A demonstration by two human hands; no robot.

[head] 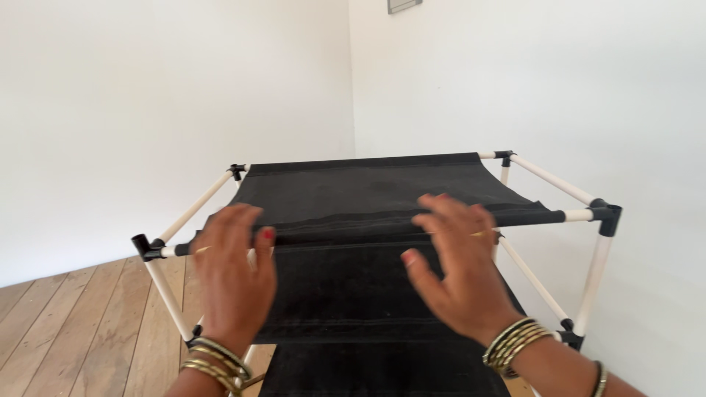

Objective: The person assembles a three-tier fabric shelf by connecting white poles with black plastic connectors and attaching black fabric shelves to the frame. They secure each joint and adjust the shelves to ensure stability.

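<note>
A shelf rack of white tubes (197, 204) and black corner joints (607, 214) stands in front of me, with black fabric shelves stretched across it. The top fabric shelf (368, 187) spans the frame; lower shelves (346, 294) show beneath it. My left hand (234, 273) hovers at the near edge of the top shelf, fingers spread, holding nothing. My right hand (454, 259) is raised over the same near edge, fingers apart, also empty. Both wrists carry gold bangles (515, 341).
White walls meet in a corner (350, 88) just behind the rack. A wooden plank floor (81, 331) lies to the left. A grey box (403, 6) hangs high on the right wall.
</note>
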